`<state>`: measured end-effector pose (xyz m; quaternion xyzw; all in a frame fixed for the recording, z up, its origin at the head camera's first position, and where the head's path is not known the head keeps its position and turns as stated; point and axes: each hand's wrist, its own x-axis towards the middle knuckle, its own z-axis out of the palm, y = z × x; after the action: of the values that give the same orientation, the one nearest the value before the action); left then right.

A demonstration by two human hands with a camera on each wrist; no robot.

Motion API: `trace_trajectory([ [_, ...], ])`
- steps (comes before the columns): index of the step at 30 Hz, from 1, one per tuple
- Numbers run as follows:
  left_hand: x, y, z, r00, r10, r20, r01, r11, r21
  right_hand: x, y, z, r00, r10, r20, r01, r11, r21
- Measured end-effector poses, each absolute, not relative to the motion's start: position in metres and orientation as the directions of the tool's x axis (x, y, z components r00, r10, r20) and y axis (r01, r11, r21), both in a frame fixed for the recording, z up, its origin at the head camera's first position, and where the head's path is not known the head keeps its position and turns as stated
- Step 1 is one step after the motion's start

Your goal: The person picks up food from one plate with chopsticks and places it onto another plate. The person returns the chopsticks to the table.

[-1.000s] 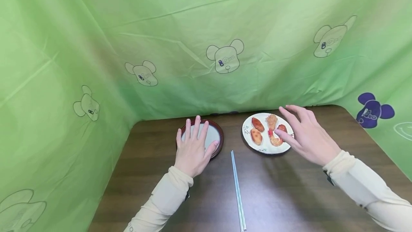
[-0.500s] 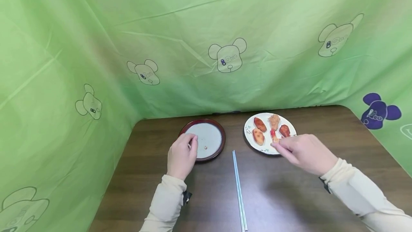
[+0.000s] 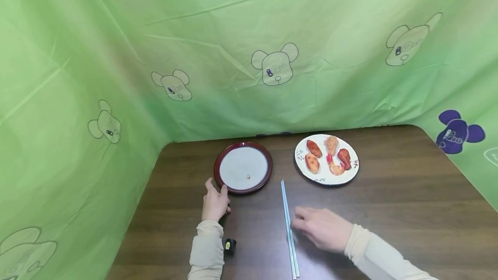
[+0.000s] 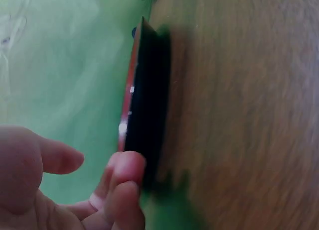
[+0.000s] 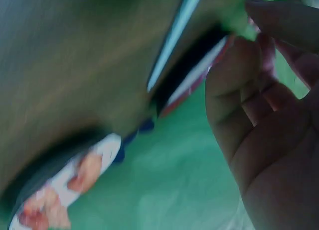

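My left hand (image 3: 215, 204) is at the lower left edge of a red-rimmed plate (image 3: 269, 174), fingers loosely bent and thumb apart. In the left wrist view, its fingertips (image 4: 130, 165) are right at the rim, with no pinch. A small crumb (image 3: 248, 176) lies on the pale centre. My right hand (image 3: 324, 228) hovers with bent fingers beside a pair of light-blue chopsticks (image 3: 285, 204), its fingertips overlapping their middle. In the right wrist view, that hand (image 5: 269, 110) has thumb and fingers apart and nothing between them.
A white plate (image 3: 320, 177) at the back right bears a drumstick (image 3: 344, 158), a shrimp (image 3: 335, 167) and several other fried pieces. The wooden table (image 3: 397, 176) meets green cloth (image 3: 218, 77) behind and at both sides.
My right hand has left the white plate and come down left to the chopsticks. The left hand has drawn back from over the red-rimmed plate to its lower left edge. The food stays put.
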<state>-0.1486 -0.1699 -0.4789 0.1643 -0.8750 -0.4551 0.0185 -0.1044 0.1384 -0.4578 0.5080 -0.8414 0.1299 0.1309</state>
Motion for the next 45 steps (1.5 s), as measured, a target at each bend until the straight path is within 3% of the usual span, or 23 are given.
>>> trace_trajectory([
  [7, -0.155, -0.161, -0.5, -0.934, -0.21, -0.291, -0.311, 0.074, 0.947, -0.094, 0.115, -0.481, -0.39, -0.845, 0.365, -0.91, 0.414, -0.014],
  [10, -0.155, -0.158, -0.506, -0.932, -0.213, -0.293, -0.298, -0.01, 0.954, -0.093, 0.112, -0.487, -0.394, -0.85, 0.351, -0.91, 0.414, -0.018],
  [19, -0.152, -0.157, -0.511, -0.919, -0.267, -0.29, -0.292, -0.034, 0.956, -0.098, 0.107, -0.486, -0.386, -0.863, 0.326, -0.918, 0.394, -0.043],
  [26, -0.153, -0.161, -0.512, -0.913, -0.239, -0.331, -0.329, -0.046, 0.943, -0.098, 0.099, -0.478, -0.377, -0.902, 0.212, -0.924, 0.382, -0.016],
  [35, -0.155, -0.159, -0.51, -0.903, -0.246, -0.353, -0.35, -0.057, 0.935, -0.098, 0.09, -0.47, -0.471, -0.882, -0.015, -0.872, 0.468, -0.143],
  [45, -0.154, -0.161, -0.507, -0.903, -0.253, -0.348, -0.342, -0.071, 0.937, -0.095, 0.09, -0.471, -0.418, -0.908, 0.006, -0.898, 0.412, -0.155],
])
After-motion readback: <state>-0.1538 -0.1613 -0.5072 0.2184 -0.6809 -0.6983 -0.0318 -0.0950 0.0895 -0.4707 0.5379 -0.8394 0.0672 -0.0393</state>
